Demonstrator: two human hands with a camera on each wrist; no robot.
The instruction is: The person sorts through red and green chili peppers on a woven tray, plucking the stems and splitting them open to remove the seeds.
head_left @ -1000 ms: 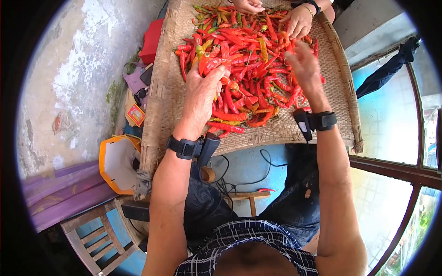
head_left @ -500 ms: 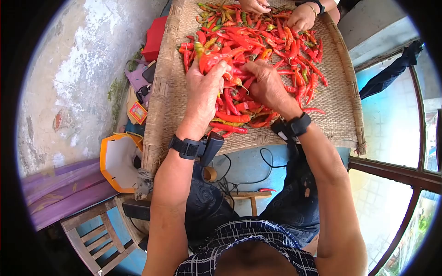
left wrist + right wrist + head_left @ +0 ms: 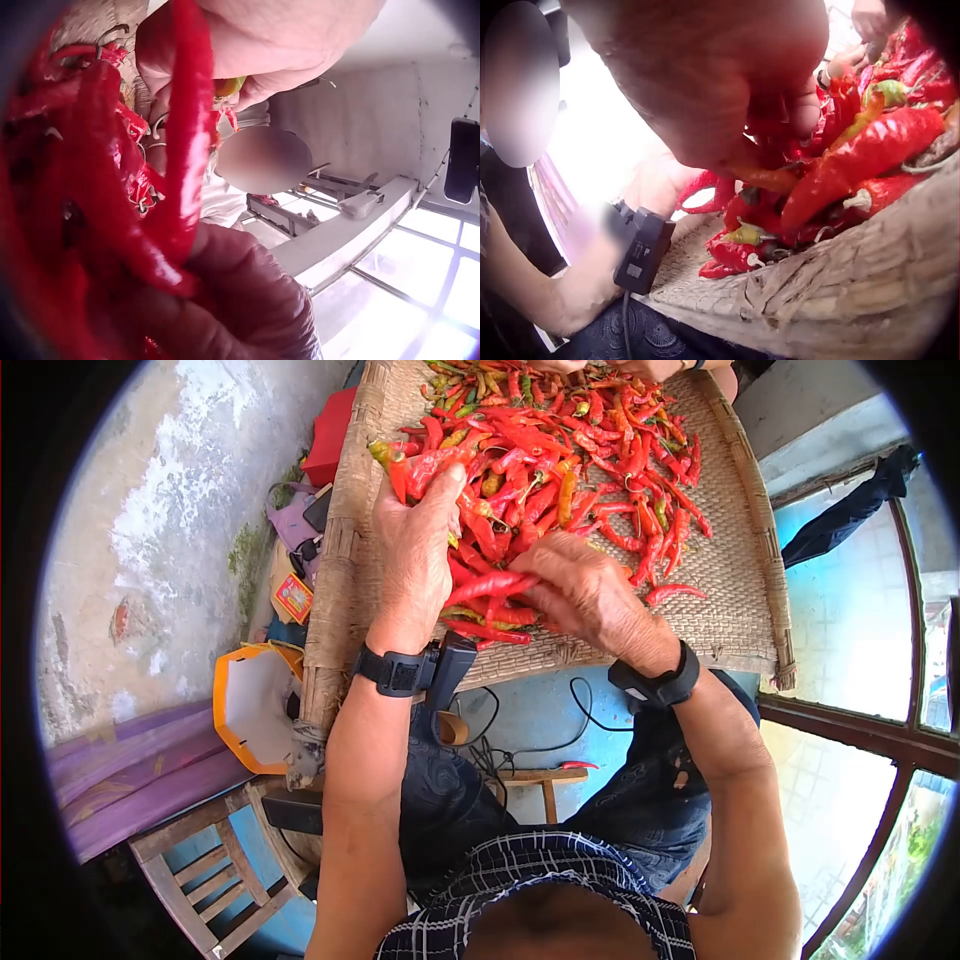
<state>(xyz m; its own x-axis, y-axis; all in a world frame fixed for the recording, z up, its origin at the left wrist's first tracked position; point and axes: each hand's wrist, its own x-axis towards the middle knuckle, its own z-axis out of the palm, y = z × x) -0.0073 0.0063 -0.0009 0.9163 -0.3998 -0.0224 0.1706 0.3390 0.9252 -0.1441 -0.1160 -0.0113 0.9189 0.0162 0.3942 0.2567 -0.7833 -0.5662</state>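
Note:
My left hand holds several red chili peppers, one with a greenish end, at the left side of the heap. Lower and to the right, my right hand pinches a long red chili pepper that points toward the left palm. In the left wrist view, glossy red chilies stand between the two hands, and a yellow-green bit shows in the left grip. The right wrist view has the right hand low over the heap, its fingertips partly hidden.
The heap lies on a large woven tray with a raised rim. Another person's hands are at its far edge. A rough wall and an orange-edged box stand left; a window is right. A wooden chair stands lower left.
My right hand has come from the far right of the heap toward the front, beside the left hand, and now pinches a chili. The left hand has shifted slightly left, still holding its chilies.

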